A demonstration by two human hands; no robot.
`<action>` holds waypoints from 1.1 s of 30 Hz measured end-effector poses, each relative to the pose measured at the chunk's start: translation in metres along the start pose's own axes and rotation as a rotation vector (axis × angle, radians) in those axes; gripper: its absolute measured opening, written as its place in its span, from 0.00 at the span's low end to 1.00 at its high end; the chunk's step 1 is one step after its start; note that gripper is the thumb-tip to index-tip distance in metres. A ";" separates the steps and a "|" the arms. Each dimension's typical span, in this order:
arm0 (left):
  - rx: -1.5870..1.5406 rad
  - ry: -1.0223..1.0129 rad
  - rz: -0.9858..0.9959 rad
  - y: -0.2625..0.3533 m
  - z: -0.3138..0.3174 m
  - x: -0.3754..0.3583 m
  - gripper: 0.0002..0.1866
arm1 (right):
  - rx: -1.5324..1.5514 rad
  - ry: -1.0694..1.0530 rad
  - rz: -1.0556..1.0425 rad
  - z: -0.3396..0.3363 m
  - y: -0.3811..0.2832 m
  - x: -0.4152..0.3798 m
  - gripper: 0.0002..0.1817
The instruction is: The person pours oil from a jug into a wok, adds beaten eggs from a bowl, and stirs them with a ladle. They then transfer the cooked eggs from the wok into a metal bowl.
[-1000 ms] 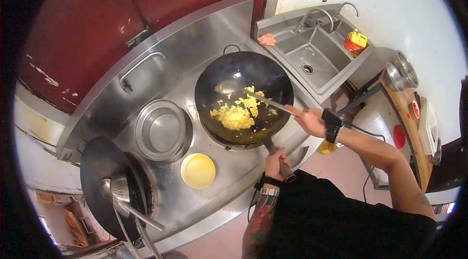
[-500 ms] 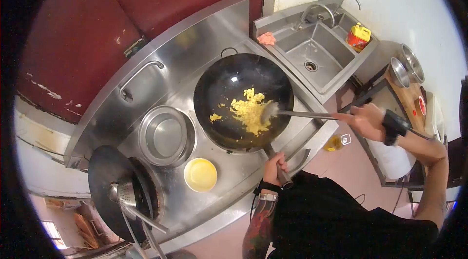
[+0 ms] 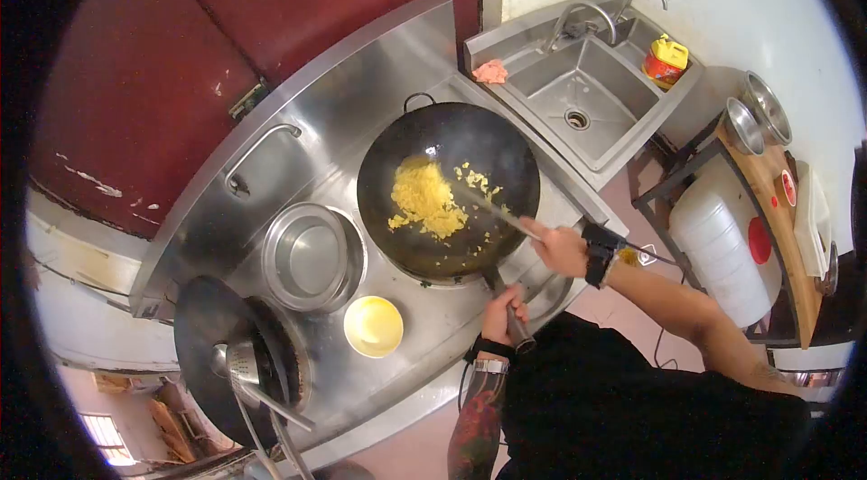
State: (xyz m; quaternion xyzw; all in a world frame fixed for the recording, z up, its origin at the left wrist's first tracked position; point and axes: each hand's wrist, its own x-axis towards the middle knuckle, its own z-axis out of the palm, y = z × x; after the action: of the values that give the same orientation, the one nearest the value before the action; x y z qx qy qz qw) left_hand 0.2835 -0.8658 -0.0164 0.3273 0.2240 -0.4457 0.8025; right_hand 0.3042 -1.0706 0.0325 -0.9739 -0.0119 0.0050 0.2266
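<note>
Yellow scrambled egg (image 3: 426, 198) lies in the middle and left of the black wok (image 3: 388, 141), with small bits scattered to the right. My left hand (image 3: 502, 314) is wrapped round the wok handle (image 3: 517, 335) at the near side. In my right hand (image 3: 562, 251) is the long metal ladle (image 3: 506, 217), reaching over the wok from the right. The ladle's head is blurred and hard to make out against the egg.
Left of the wok are a metal pot (image 3: 312, 256) and a yellow bowl (image 3: 373, 326). A second wok (image 3: 209, 326) with a strainer (image 3: 242, 363) stands further left. Beyond are a sink (image 3: 578, 101) and, at right, a wooden shelf (image 3: 799, 299) with metal bowls.
My right hand has moved left with the ladle, closer to the wok. Most of the egg has shifted left in the wok. My left hand still grips the handle.
</note>
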 end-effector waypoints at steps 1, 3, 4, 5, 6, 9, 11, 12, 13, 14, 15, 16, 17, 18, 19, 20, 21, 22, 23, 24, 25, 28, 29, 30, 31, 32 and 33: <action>0.005 -0.001 0.004 0.000 -0.002 0.002 0.10 | 0.015 0.001 -0.055 -0.008 -0.009 -0.009 0.27; -0.011 -0.025 0.030 -0.006 -0.012 0.009 0.07 | 0.011 -0.052 -0.096 -0.042 -0.020 -0.027 0.26; -0.012 -0.025 0.032 -0.005 -0.013 0.008 0.07 | -0.091 -0.076 -0.092 -0.059 -0.016 -0.040 0.26; -0.003 -0.039 0.023 -0.005 -0.011 0.008 0.08 | -0.120 -0.117 -0.116 -0.079 -0.008 -0.053 0.27; 0.003 -0.053 0.013 -0.007 -0.010 0.007 0.09 | -0.069 -0.099 -0.167 -0.097 -0.005 -0.065 0.29; -0.004 -0.050 0.059 -0.006 -0.004 0.004 0.11 | -0.308 -0.244 -0.142 -0.153 -0.009 -0.090 0.32; 0.003 -0.018 0.057 -0.002 0.004 -0.003 0.12 | -0.326 -0.224 -0.259 -0.163 -0.005 -0.095 0.32; 0.016 0.009 0.053 0.000 0.008 -0.006 0.13 | -0.326 -0.222 -0.259 -0.156 -0.004 -0.090 0.32; 0.021 0.005 0.054 0.001 0.007 -0.005 0.13 | -0.336 -0.325 -0.125 -0.139 -0.002 -0.079 0.30; 0.035 -0.008 0.041 0.001 0.004 -0.002 0.15 | -0.345 -0.426 0.016 -0.123 0.001 -0.068 0.29; 0.048 -0.022 0.028 -0.001 0.001 0.002 0.16 | -0.274 -0.338 -0.059 -0.109 0.003 -0.052 0.27; 0.051 -0.028 0.031 -0.004 -0.004 0.006 0.16 | -0.219 -0.278 -0.043 -0.098 0.000 -0.039 0.26; 0.025 -0.065 0.007 -0.006 -0.012 0.011 0.13 | -0.160 -0.217 -0.032 -0.092 -0.001 -0.030 0.26; -0.003 -0.100 -0.008 -0.005 -0.017 0.012 0.10 | -0.160 -0.208 -0.045 -0.087 0.004 -0.030 0.26; 0.000 -0.094 0.010 -0.002 -0.018 0.008 0.10 | -0.057 -0.106 0.011 -0.079 0.009 -0.036 0.26; 0.017 -0.137 0.009 0.001 -0.020 0.005 0.11 | 0.052 -0.004 0.070 -0.075 0.015 -0.040 0.26; 0.035 -0.177 0.002 0.002 -0.022 -0.001 0.11 | 0.095 0.014 0.102 -0.086 0.017 -0.048 0.27; -0.012 -0.235 -0.002 0.002 -0.023 -0.007 0.11 | 0.140 0.018 0.130 -0.094 0.020 -0.057 0.27; -0.007 -0.224 0.006 0.001 -0.018 -0.014 0.11 | 0.185 0.016 0.157 -0.101 0.024 -0.067 0.26; 0.012 -0.177 0.019 -0.003 -0.011 -0.025 0.11 | 0.200 0.008 0.153 -0.104 0.027 -0.080 0.26; 0.034 -0.130 0.034 -0.007 -0.008 -0.030 0.11 | 0.288 0.097 0.085 -0.106 0.029 -0.090 0.26; -0.021 -0.075 0.046 -0.027 0.007 -0.043 0.06 | 0.477 0.148 0.077 -0.123 0.029 -0.114 0.25; 0.049 0.019 0.146 -0.034 0.018 -0.057 0.05 | 0.562 0.097 0.144 -0.125 0.027 -0.122 0.25; 0.036 0.020 0.212 -0.031 0.027 -0.070 0.07 | 0.573 0.070 0.142 -0.127 0.028 -0.129 0.25; 0.062 0.135 0.184 -0.033 0.026 -0.082 0.07 | 0.604 0.032 0.197 -0.126 0.030 -0.132 0.25; 0.080 0.180 0.227 -0.037 0.028 -0.099 0.07 | 0.638 -0.014 0.243 -0.125 0.029 -0.133 0.25; 0.101 0.223 0.280 -0.040 0.032 -0.113 0.08 | 0.652 -0.048 0.213 -0.125 0.030 -0.131 0.25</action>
State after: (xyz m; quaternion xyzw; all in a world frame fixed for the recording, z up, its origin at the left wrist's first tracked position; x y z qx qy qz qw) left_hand 0.1942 -0.8403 0.0659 0.4424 0.2410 -0.3013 0.8096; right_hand 0.1762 -1.1563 0.1323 -0.8455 0.0868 0.0548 0.5240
